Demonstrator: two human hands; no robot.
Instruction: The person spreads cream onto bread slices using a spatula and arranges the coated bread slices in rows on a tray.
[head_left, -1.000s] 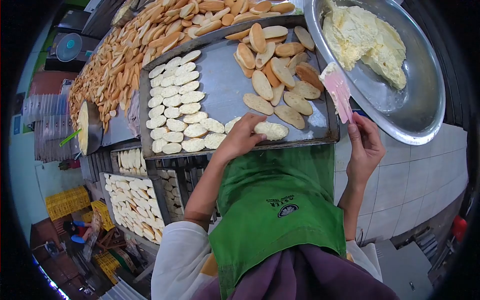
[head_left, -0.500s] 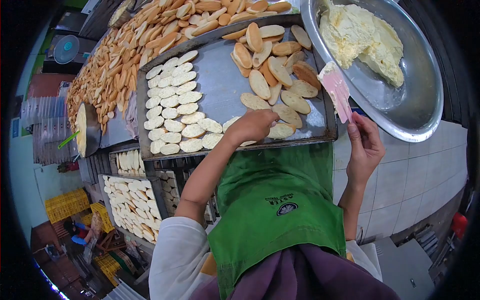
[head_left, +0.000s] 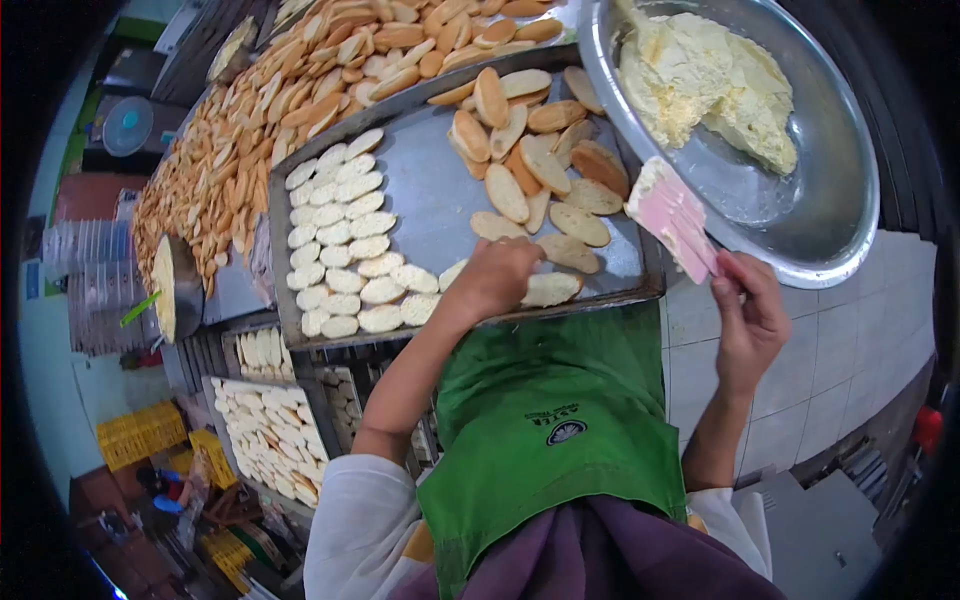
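My right hand [head_left: 750,318] grips the end of a pink spatula [head_left: 680,232], whose blade carries pale cream. It is raised just off the tray's right edge, near the metal bowl [head_left: 845,235] of cream [head_left: 715,80]. Over the front of the baking tray [head_left: 420,140], my left hand [head_left: 495,280] has its fingers curled down among the bread slices; what they hold is hidden beneath them. Cream-coated slices [head_left: 335,245] lie in rows on the tray's left side. Plain oval slices [head_left: 507,192] are heaped at its right, one bread slice [head_left: 552,289] beside my left hand.
A large pile of bread slices [head_left: 230,160] spreads behind and left of the tray. Another tray of coated slices [head_left: 270,435] sits lower left. A bowl [head_left: 170,290] with a green handle stands at the left. Yellow crates [head_left: 140,435] and another person [head_left: 165,488] are farther off.
The spatula in my right hand has moved slightly down and its blade has turned flatter. My left hand has shifted a little left and down, staying over the tray's front.
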